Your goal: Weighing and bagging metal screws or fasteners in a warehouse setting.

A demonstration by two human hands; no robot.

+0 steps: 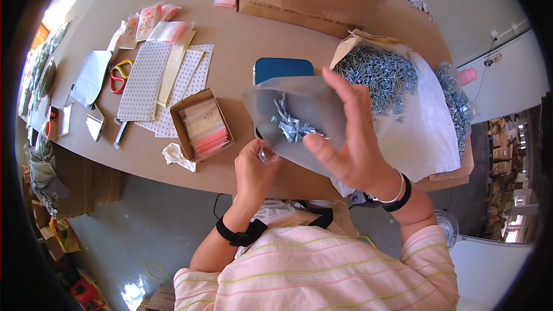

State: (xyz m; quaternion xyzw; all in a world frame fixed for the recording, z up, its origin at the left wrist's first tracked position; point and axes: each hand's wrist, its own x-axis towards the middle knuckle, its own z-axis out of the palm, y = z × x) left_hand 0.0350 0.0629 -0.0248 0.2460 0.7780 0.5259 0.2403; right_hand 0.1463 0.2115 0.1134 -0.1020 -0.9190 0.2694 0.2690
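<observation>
A translucent grey plastic bag (pixel 299 106) hangs tilted over the near part of the table, with a small cluster of silvery-blue screws (pixel 294 129) in it. My right hand (pixel 357 144) holds the bag at its right side, thumb across the front and fingers at the edge and behind. Close by the bag's lower left corner, my left hand (pixel 253 170) is closed around a small clear rounded thing (pixel 266 154), mostly hidden by the fingers. Behind the bag lies a dark blue flat device (pixel 282 69), partly covered. To the right, a large heap of screws (pixel 377 75) rests on white sheeting (pixel 420 121).
Left of my hands stands a small open carton (pixel 181 132) of small clear bags with red edges, beside crumpled tissue (pixel 178 156). Farther left lie printed label sheets (pixel 144 80) and scissors (pixel 119 76). A big cardboard box (pixel 305 3) occupies the far side.
</observation>
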